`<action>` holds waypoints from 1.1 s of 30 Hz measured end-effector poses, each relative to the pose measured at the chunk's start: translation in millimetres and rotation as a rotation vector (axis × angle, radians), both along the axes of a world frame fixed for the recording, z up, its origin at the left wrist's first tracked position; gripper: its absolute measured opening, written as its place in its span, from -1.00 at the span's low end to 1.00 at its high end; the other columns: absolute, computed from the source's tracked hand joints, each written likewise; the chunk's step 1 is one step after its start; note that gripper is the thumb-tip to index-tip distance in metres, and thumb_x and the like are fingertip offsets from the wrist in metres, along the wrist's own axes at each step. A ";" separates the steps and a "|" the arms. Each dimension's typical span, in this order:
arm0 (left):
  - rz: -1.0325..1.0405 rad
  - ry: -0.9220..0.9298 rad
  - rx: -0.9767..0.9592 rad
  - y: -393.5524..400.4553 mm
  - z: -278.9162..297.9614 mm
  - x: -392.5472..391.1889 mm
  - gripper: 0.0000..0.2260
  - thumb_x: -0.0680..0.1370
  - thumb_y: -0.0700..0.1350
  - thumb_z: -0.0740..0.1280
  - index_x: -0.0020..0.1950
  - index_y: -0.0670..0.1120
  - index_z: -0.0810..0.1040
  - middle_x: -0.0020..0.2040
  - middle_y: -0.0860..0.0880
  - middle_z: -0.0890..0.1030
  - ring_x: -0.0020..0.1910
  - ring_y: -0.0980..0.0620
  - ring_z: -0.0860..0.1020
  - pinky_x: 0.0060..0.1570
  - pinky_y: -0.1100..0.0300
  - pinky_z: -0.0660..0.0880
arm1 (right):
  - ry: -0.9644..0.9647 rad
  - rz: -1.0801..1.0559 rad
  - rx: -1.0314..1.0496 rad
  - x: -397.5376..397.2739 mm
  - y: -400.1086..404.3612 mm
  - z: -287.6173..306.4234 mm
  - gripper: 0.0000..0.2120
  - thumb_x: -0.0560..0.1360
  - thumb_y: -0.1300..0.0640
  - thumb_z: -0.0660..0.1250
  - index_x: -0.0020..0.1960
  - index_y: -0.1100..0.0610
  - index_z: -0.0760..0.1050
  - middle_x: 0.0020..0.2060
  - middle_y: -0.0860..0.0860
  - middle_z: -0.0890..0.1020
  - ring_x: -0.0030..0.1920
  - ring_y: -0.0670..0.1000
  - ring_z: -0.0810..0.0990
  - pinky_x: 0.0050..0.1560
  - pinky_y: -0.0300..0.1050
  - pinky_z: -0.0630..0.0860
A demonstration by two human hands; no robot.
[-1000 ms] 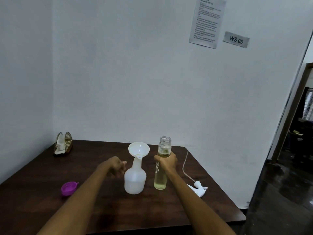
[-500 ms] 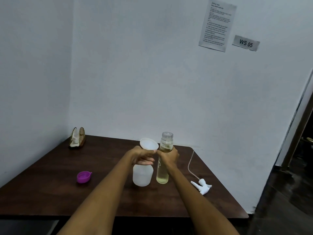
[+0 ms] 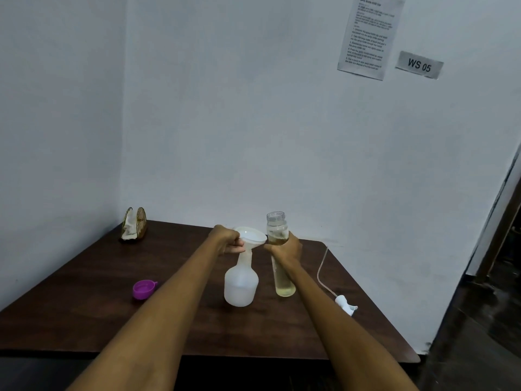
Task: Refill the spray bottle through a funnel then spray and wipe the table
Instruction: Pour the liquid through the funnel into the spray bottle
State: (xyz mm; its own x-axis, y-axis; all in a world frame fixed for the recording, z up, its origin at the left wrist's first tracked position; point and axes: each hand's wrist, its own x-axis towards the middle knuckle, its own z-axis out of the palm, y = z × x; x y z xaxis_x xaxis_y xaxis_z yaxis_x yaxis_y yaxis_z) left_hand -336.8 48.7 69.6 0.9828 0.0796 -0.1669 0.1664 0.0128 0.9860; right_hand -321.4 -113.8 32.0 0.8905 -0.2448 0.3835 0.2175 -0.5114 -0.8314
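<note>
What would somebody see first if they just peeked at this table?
Two hands in the middle: the left hand holds a white funnel atop a white spray bottle, and the right hand grips a clear bottle of yellowish liquid beside it. A purple cap lies off to the left.

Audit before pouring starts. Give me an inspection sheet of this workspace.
Surface: dark wooden table, no spill seen.
Job's things: white spray bottle upright, funnel in its neck; clear bottle open, yellowish liquid inside; sprayer head lying at right.
Clutter: purple cap; napkin holder at the back corner.
Grippers: left hand holds funnel; right hand grips clear bottle.
Cables: nothing seen; only the sprayer's dip tube.
Surroundings: wall notice, WS 05 label.
</note>
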 end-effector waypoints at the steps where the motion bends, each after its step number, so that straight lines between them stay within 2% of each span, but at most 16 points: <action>1: 0.004 0.003 0.004 1.1 0.0 1.0 -0.70 0.59 -0.39 0.17 0.33 -0.42 0.36 -0.28 -0.18 0.48 -0.36 0.03 0.51 -0.55 0.22 0.58 | 0.003 -0.002 -0.031 2.5 -2.0 2.2 -0.62 0.21 0.20 0.53 0.01 0.20 0.57 -0.09 0.07 0.68 -0.13 0.02 0.61 -0.11 -0.20 0.50; 4: 0.033 0.015 0.008 3.9 0.1 5.9 -0.76 0.59 -0.39 0.19 0.25 -0.39 0.44 -0.29 -0.17 0.49 -0.36 0.04 0.51 -0.60 0.23 0.54 | 0.016 -0.012 -0.121 8.4 -7.7 9.8 -0.61 0.21 0.18 0.52 0.01 0.20 0.55 -0.08 0.08 0.67 -0.10 0.06 0.62 -0.09 -0.16 0.52; 7: 0.037 0.040 -0.078 4.7 0.7 11.5 -0.96 0.57 -0.33 0.28 -0.01 -0.32 0.48 -0.27 -0.16 0.47 -0.35 0.04 0.50 -0.46 0.20 0.61 | 0.043 -0.012 -0.173 10.8 -10.9 14.9 -0.62 0.19 0.16 0.51 -0.02 0.16 0.54 -0.12 0.04 0.66 -0.13 0.04 0.61 -0.13 -0.20 0.47; 8: 0.026 0.047 -0.125 3.6 1.4 12.9 -0.92 0.56 -0.31 0.31 -0.11 -0.30 0.46 -0.26 -0.15 0.46 -0.34 0.04 0.48 -0.40 0.20 0.63 | 0.050 -0.013 -0.185 11.1 -11.6 15.8 -0.62 0.18 0.15 0.51 -0.03 0.15 0.54 -0.14 0.03 0.65 -0.14 0.04 0.61 -0.14 -0.20 0.46; 11: 0.039 0.086 -0.185 -3.4 3.9 17.5 -0.81 0.57 -0.32 0.30 -0.24 -0.25 0.39 -0.28 -0.14 0.43 -0.34 0.06 0.43 0.17 0.08 0.56 | 0.062 -0.022 -0.222 12.0 -13.9 17.9 -0.65 0.18 0.16 0.51 -0.07 0.16 0.54 -0.19 0.03 0.64 -0.17 0.04 0.58 -0.18 -0.22 0.41; 13: 0.051 0.131 -0.156 -7.0 5.7 18.7 -0.77 0.59 -0.36 0.23 -0.27 -0.25 0.39 -0.29 -0.15 0.42 -0.30 0.03 0.46 0.30 0.09 0.47 | 0.080 -0.020 -0.260 12.2 -16.3 17.9 -0.62 0.19 0.17 0.51 -0.02 0.18 0.55 -0.13 0.06 0.66 -0.11 0.07 0.61 -0.15 -0.19 0.46; 15: 0.072 0.166 -0.144 -5.8 7.1 19.5 -0.76 0.61 -0.37 0.19 -0.27 -0.26 0.38 -0.28 -0.16 0.40 -0.16 -0.04 0.50 0.28 0.15 0.48 | 0.091 -0.008 -0.302 12.3 -18.9 18.9 -0.57 0.20 0.17 0.52 0.05 0.19 0.56 -0.06 0.09 0.67 -0.03 0.10 0.63 -0.06 -0.12 0.53; 16: 0.079 0.170 -0.141 -4.3 7.9 20.3 -0.76 0.61 -0.38 0.18 -0.27 -0.26 0.38 -0.28 -0.17 0.40 -0.12 -0.06 0.50 0.18 0.18 0.55 | 0.088 -0.003 -0.323 12.3 -20.2 19.8 -0.56 0.21 0.17 0.52 0.06 0.20 0.55 -0.04 0.10 0.67 -0.01 0.12 0.62 -0.03 -0.09 0.54; 18: 0.084 0.173 -0.118 -0.8 9.2 19.9 -0.75 0.61 -0.38 0.17 -0.27 -0.26 0.38 -0.30 -0.18 0.40 -0.27 -0.07 0.49 -0.24 0.19 0.65 | 0.085 0.005 -0.358 11.9 -22.4 22.0 -0.57 0.21 0.18 0.51 0.06 0.21 0.53 -0.03 0.11 0.66 0.01 0.13 0.61 -0.03 -0.07 0.53; 19: 0.090 0.170 -0.090 -0.4 8.5 19.5 -0.75 0.61 -0.38 0.17 -0.27 -0.26 0.39 -0.32 -0.18 0.40 -0.35 -0.06 0.46 -0.27 0.14 0.66 | 0.087 0.009 -0.372 11.8 -23.4 23.3 -0.57 0.21 0.18 0.51 0.05 0.22 0.53 -0.03 0.11 0.66 0.00 0.14 0.61 -0.03 -0.06 0.53; 21: 0.100 0.156 -0.043 -1.7 5.5 19.5 -0.75 0.61 -0.38 0.19 -0.28 -0.26 0.40 -0.34 -0.18 0.40 -0.41 -0.02 0.42 0.07 0.01 0.60 | 0.087 0.016 -0.402 11.4 -24.6 25.3 -0.59 0.21 0.18 0.50 0.02 0.22 0.52 -0.05 0.12 0.66 -0.01 0.15 0.61 -0.06 -0.06 0.51; 22: 0.108 0.150 -0.032 -2.8 5.0 18.2 -0.75 0.60 -0.39 0.20 -0.29 -0.26 0.40 -0.35 -0.18 0.40 -0.41 -0.02 0.43 0.17 -0.04 0.55 | 0.082 0.017 -0.415 11.4 -25.0 26.3 -0.60 0.21 0.18 0.50 0.01 0.22 0.52 -0.06 0.12 0.66 -0.02 0.15 0.61 -0.08 -0.08 0.51; 25: 0.143 0.123 -0.011 -3.3 5.9 15.2 -0.75 0.56 -0.44 0.22 -0.31 -0.28 0.39 -0.34 -0.21 0.42 -0.48 -0.06 0.56 0.10 0.02 0.57 | 0.070 0.020 -0.452 11.7 -25.5 28.7 -0.60 0.21 0.19 0.50 0.02 0.21 0.52 -0.06 0.12 0.66 -0.03 0.15 0.60 -0.09 -0.09 0.50; 27: 0.148 0.107 -0.019 -2.4 5.7 12.6 -0.76 0.55 -0.47 0.21 -0.31 -0.30 0.39 -0.34 -0.22 0.42 -0.62 -0.07 0.52 0.04 0.04 0.58 | 0.068 0.023 -0.473 12.5 -25.2 28.9 -0.60 0.21 0.18 0.50 0.02 0.21 0.52 -0.05 0.12 0.66 -0.03 0.16 0.60 -0.06 -0.05 0.51; 30: 0.154 0.094 -0.083 -3.8 7.5 8.8 -0.83 0.56 -0.48 0.16 -0.19 -0.33 0.40 -0.34 -0.21 0.39 -0.45 -0.07 0.44 0.09 -0.03 0.55 | 0.069 0.027 -0.483 13.1 -24.9 27.5 -0.59 0.20 0.19 0.50 0.02 0.21 0.52 -0.05 0.12 0.66 -0.02 0.17 0.60 -0.04 -0.02 0.53; 33: 0.157 0.104 -0.150 -2.5 6.5 8.9 -0.75 0.59 -0.46 0.12 -0.26 -0.28 0.37 -0.33 -0.18 0.37 -0.40 -0.01 0.40 0.20 -0.02 0.52 | 0.076 0.034 -0.485 14.3 -24.2 26.2 -0.59 0.20 0.19 0.49 0.02 0.20 0.52 -0.04 0.11 0.66 -0.03 0.15 0.60 -0.06 -0.05 0.51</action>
